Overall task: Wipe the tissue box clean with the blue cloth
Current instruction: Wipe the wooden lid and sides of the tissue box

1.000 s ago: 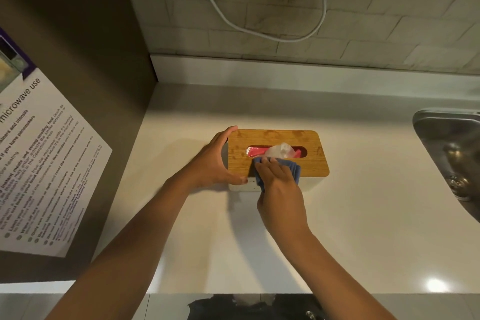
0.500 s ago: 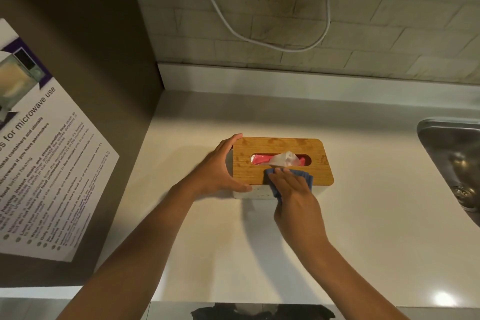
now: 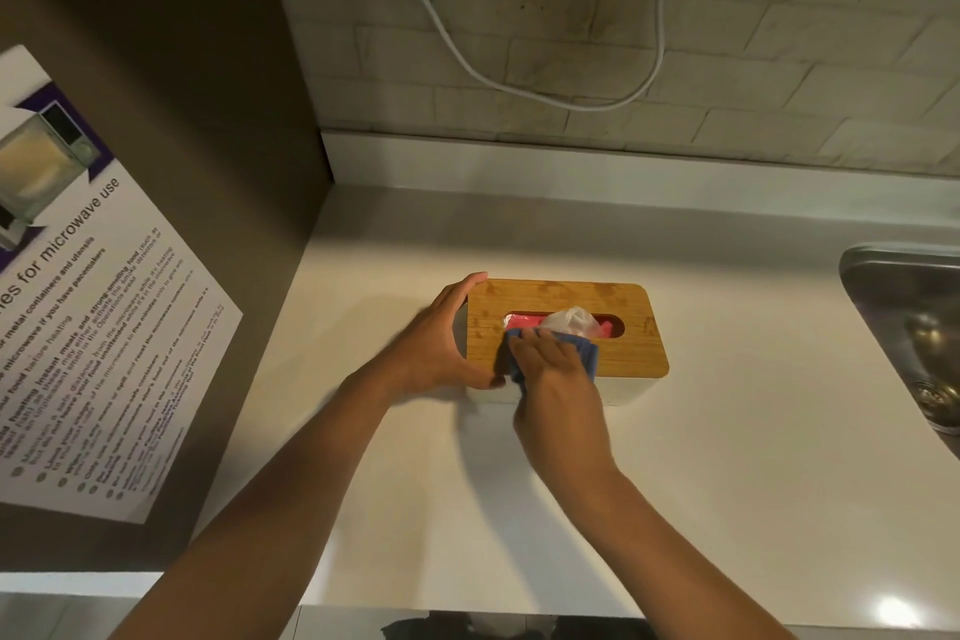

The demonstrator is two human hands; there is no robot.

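Observation:
The tissue box (image 3: 626, 299) has a white body and a wooden lid, and it stands on the pale counter. A tissue (image 3: 571, 321) sticks up from the slot, with red packaging showing inside. My left hand (image 3: 439, 346) clasps the box's left end, thumb on the near side and fingers over the far corner. My right hand (image 3: 553, 369) presses the blue cloth (image 3: 589, 356) flat on the lid's near edge, just in front of the slot. Most of the cloth is hidden under my fingers.
A steel sink (image 3: 914, 327) is set into the counter at the right. A dark cabinet side with a microwave-use poster (image 3: 88, 327) stands on the left. A tiled wall with a hanging white cable (image 3: 519, 83) rises behind the box.
My right hand slid the cloth right along the lid's near edge, then back left toward my left hand. The left hand kept its hold on the box.

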